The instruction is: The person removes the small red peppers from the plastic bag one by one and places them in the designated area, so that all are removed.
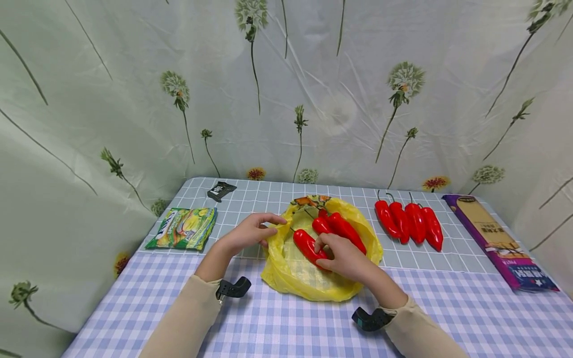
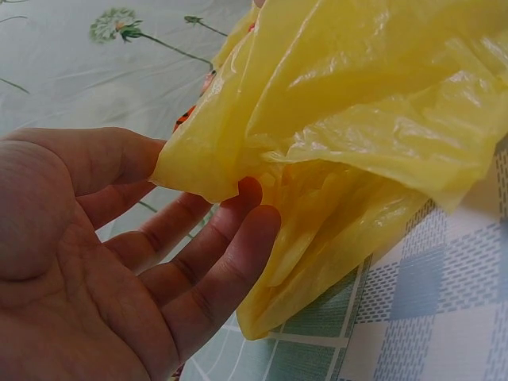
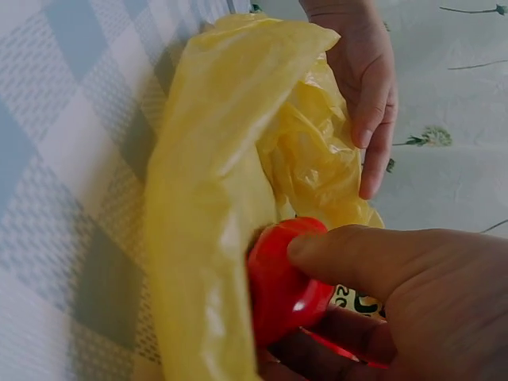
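Observation:
A yellow plastic bag (image 1: 284,283) lies with its mouth spread wide, several red chili peppers (image 1: 345,229) inside. At its left rim is my left hand (image 1: 252,232); in the left wrist view the thumb and index finger pinch the bag's edge (image 2: 194,171), while the other fingers spread loosely below. My right hand (image 1: 344,256) reaches in over the near right side and grips a red chili pepper (image 1: 306,243) by its lower end. In the right wrist view the thumb presses on that pepper (image 3: 282,278), the fingers curled underneath it.
Right of the bag, several more red chili peppers (image 1: 416,223) lie in a row. A long purple pasta package (image 1: 497,238) is at the far right. On the left lie a green and yellow packet (image 1: 184,228) and a small black packet (image 1: 221,190). A patterned curtain (image 1: 335,99) hangs behind.

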{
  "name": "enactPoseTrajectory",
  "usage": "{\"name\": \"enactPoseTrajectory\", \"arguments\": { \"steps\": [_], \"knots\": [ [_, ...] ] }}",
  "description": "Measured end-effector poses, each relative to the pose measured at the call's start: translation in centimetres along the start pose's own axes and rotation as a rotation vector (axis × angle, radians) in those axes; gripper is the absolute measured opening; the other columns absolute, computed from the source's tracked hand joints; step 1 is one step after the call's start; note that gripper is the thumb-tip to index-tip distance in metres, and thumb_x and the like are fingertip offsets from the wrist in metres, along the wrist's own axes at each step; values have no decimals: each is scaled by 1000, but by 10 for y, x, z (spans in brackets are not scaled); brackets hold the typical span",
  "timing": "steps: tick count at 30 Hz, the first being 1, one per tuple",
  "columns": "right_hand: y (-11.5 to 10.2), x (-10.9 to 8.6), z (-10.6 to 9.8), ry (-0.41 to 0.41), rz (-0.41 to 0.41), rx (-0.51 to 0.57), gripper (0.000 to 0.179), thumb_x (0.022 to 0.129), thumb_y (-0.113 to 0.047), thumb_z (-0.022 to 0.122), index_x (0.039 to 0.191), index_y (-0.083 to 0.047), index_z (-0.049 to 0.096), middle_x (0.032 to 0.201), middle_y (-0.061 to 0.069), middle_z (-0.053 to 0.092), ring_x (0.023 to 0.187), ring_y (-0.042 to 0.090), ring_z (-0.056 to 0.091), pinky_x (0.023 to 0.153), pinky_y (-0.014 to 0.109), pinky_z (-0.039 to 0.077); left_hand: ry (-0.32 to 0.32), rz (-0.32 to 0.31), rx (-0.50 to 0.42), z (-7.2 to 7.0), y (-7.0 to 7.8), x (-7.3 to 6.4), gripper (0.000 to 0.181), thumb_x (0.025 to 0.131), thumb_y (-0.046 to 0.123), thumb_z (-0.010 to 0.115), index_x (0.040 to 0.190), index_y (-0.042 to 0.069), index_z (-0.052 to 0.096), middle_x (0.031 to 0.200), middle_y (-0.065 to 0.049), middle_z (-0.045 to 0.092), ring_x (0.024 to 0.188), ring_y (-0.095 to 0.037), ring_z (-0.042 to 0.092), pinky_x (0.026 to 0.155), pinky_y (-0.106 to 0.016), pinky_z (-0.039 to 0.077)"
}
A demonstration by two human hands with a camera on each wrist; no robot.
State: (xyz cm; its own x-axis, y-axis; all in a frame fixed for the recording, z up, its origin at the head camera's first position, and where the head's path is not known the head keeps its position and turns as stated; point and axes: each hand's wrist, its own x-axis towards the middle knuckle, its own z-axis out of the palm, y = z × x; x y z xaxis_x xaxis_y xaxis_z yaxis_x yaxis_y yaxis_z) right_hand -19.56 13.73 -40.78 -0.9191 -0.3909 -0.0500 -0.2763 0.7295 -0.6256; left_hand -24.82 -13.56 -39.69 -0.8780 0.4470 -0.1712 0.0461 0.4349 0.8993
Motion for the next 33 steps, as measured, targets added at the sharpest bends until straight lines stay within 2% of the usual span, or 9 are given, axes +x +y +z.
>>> {"name": "enactPoseTrajectory", "arguments": {
  "steps": [3,8,12,16,24,29,33],
  "knots": [
    [0,0,-3,4,9,-24,28,82,-12,80,97,-22,58,95,-5,62,87,15,55,79,28,55,1,-2,2,0,0,0,31,100,13,56,128,18,67,141,-10,58,96,-19,66,73,-29,59],
    [0,-1,-10,7,27,-50,35,82,-10,80,105,-23,57,108,-4,65,99,16,57,88,36,58,8,-10,-3,0,-1,0,30,100,14,56,127,20,67,140,-8,58,97,-20,65,74,-30,59],
    [0,-3,-16,-9,19,-42,47,81,-10,80,117,-22,53,118,0,65,111,19,59,90,40,59,7,-1,-6,-1,-1,0,31,100,14,56,127,20,67,140,-8,58,98,-20,65,74,-30,59],
    [0,-5,-23,-34,-29,-30,63,81,-8,80,132,-22,46,122,3,63,114,22,59,89,42,60,5,4,-5,-1,-1,1,31,100,13,56,127,20,67,140,-8,58,97,-20,65,74,-31,59],
    [3,-9,-36,-77,-116,-41,82,81,-7,78,148,-25,35,120,5,63,110,23,58,86,40,60,2,10,2,-2,-2,0,31,100,13,56,128,18,66,141,-9,57,97,-20,65,73,-30,59],
    [2,-11,-41,-101,-113,3,92,81,-6,78,152,-33,26,120,4,61,108,22,57,84,37,60,-3,12,-2,-2,-1,-1,31,100,14,56,129,17,66,143,-11,56,98,-19,65,73,-30,59],
    [1,-12,-45,-96,-157,18,97,80,-3,75,155,-34,22,118,5,61,104,21,58,80,32,59,-5,17,-6,-1,-1,-1,31,100,14,56,130,15,65,144,-12,56,99,-20,65,74,-31,59]
  ]
}}
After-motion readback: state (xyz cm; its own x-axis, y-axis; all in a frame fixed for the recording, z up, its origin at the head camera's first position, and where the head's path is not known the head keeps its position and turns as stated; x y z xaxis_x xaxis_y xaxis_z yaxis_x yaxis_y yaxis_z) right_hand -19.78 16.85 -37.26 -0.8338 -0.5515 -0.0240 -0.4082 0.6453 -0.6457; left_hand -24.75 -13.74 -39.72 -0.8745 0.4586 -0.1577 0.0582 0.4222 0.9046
